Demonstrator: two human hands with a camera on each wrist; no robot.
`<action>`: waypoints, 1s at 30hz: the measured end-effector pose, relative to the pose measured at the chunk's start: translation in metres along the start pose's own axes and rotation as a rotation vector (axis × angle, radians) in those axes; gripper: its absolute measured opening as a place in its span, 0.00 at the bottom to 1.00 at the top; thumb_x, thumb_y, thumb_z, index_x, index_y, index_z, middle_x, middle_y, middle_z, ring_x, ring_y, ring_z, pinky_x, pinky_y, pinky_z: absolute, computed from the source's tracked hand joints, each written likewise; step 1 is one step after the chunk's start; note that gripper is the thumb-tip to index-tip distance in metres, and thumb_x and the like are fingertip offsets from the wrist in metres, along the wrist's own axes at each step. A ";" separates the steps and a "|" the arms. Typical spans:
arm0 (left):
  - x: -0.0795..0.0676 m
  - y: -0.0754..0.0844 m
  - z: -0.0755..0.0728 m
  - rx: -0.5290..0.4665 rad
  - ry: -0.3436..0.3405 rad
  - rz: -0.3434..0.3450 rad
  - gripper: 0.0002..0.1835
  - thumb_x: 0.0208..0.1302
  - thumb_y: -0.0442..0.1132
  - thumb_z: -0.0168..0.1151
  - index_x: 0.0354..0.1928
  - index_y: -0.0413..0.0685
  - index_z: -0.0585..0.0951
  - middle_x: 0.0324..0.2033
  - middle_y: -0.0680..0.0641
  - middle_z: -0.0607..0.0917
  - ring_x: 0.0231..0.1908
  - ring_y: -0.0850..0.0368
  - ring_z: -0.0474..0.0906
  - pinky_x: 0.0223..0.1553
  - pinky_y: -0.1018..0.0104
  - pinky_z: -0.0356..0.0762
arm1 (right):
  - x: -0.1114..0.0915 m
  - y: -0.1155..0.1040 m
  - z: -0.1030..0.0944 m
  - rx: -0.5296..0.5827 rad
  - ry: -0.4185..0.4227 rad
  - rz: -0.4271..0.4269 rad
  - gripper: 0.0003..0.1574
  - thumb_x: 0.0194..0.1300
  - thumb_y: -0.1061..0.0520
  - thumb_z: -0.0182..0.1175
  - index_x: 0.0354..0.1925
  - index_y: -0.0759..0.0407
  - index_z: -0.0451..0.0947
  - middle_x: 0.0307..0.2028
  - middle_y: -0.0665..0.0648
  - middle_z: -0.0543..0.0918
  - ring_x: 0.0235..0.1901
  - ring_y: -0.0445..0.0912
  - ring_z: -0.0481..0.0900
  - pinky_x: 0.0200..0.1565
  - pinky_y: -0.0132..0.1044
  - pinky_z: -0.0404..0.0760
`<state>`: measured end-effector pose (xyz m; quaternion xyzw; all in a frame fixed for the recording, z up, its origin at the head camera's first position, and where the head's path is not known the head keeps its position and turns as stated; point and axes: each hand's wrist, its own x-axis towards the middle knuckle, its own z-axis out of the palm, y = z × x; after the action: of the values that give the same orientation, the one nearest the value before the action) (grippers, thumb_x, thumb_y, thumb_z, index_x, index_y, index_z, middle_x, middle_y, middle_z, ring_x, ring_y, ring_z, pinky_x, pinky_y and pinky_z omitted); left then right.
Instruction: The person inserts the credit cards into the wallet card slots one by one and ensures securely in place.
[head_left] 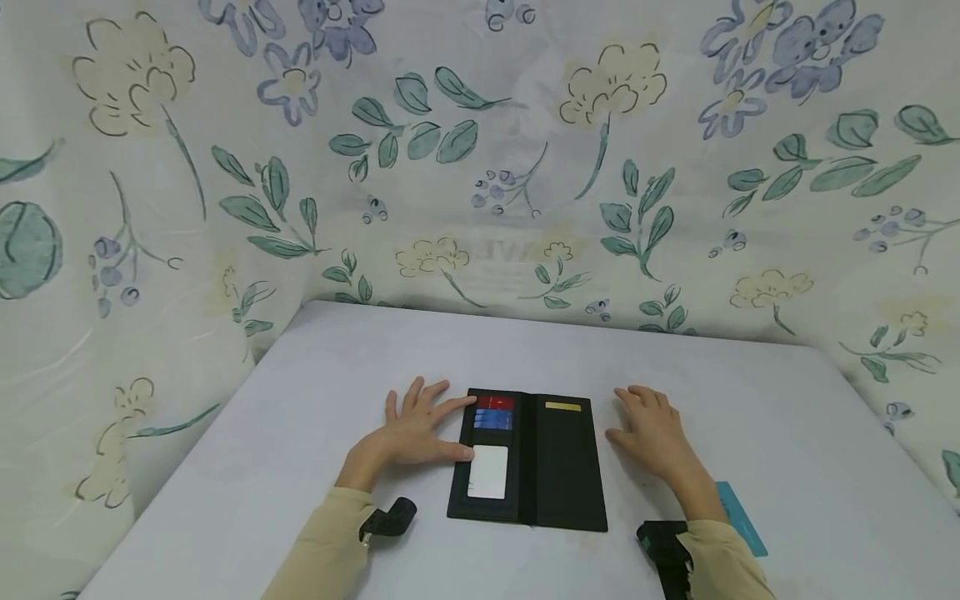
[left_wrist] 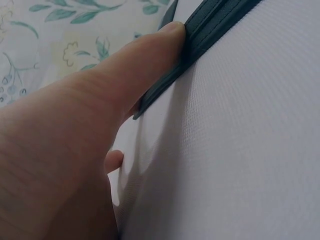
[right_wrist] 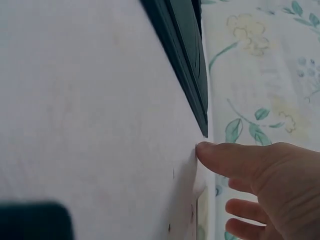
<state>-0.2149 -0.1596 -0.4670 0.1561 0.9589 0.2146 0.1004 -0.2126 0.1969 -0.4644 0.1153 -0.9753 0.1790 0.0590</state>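
Note:
A black card wallet [head_left: 567, 471] lies unfolded on the table. Its left panel holds a red card [head_left: 496, 402], blue cards [head_left: 492, 418] and a white card [head_left: 488, 472]; a gold card edge [head_left: 562, 407] shows at the top of the right panel. My left hand [head_left: 408, 435], fingers spread, touches the wallet's left edge with thumb and index finger. In the left wrist view that thumb [left_wrist: 155, 47] presses on the wallet's rim. To the right of the wallet, my right hand [head_left: 651, 429] is on the table with fingers loosely bent, holding nothing; its thumb [right_wrist: 225, 156] is apart from the wallet.
A teal card [head_left: 742, 518] lies on the white table [head_left: 555, 350], partly hidden behind the right forearm. Dark camera mounts [head_left: 390, 518] sit at both wrists. A flower-patterned cloth [head_left: 465, 208] hangs behind the table and along its left side.

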 end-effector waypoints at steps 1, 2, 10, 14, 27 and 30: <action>-0.001 0.000 0.000 -0.001 0.001 -0.002 0.46 0.53 0.68 0.66 0.73 0.66 0.65 0.76 0.42 0.50 0.75 0.33 0.29 0.66 0.28 0.21 | 0.000 0.002 0.000 0.008 -0.005 0.007 0.39 0.62 0.56 0.67 0.66 0.71 0.66 0.64 0.75 0.67 0.65 0.70 0.60 0.63 0.69 0.60; -0.001 0.000 0.000 0.000 0.002 -0.002 0.46 0.53 0.68 0.66 0.73 0.66 0.65 0.76 0.42 0.50 0.75 0.33 0.30 0.66 0.28 0.21 | 0.000 0.003 -0.001 0.014 -0.011 0.017 0.40 0.63 0.56 0.67 0.67 0.71 0.66 0.64 0.75 0.66 0.65 0.70 0.60 0.63 0.69 0.59; -0.002 0.002 -0.001 -0.004 0.005 -0.001 0.46 0.52 0.68 0.66 0.73 0.65 0.65 0.76 0.41 0.51 0.75 0.32 0.31 0.66 0.27 0.22 | -0.001 0.016 -0.006 0.056 -0.069 0.152 0.43 0.64 0.50 0.63 0.69 0.71 0.62 0.66 0.77 0.62 0.65 0.71 0.56 0.62 0.70 0.57; -0.002 0.002 -0.001 -0.002 0.006 0.001 0.46 0.53 0.68 0.66 0.73 0.65 0.65 0.76 0.41 0.51 0.75 0.32 0.31 0.66 0.27 0.22 | -0.001 0.021 -0.007 0.058 -0.073 0.167 0.44 0.64 0.49 0.64 0.69 0.72 0.62 0.65 0.77 0.63 0.64 0.70 0.57 0.63 0.68 0.58; -0.001 0.000 0.000 -0.010 0.009 0.003 0.46 0.52 0.68 0.66 0.73 0.64 0.65 0.76 0.41 0.51 0.75 0.32 0.31 0.66 0.27 0.21 | -0.003 0.027 -0.014 0.071 -0.123 0.205 0.45 0.64 0.52 0.62 0.69 0.76 0.58 0.62 0.81 0.64 0.61 0.72 0.60 0.60 0.68 0.64; -0.001 0.000 0.000 -0.013 0.012 0.006 0.46 0.53 0.68 0.66 0.73 0.64 0.65 0.76 0.41 0.51 0.75 0.32 0.31 0.66 0.27 0.21 | -0.002 0.029 -0.014 0.074 -0.128 0.207 0.46 0.63 0.53 0.63 0.69 0.76 0.58 0.61 0.81 0.64 0.60 0.73 0.60 0.60 0.68 0.64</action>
<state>-0.2140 -0.1596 -0.4668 0.1573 0.9575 0.2223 0.0952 -0.2165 0.2292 -0.4612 0.0275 -0.9765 0.2122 -0.0264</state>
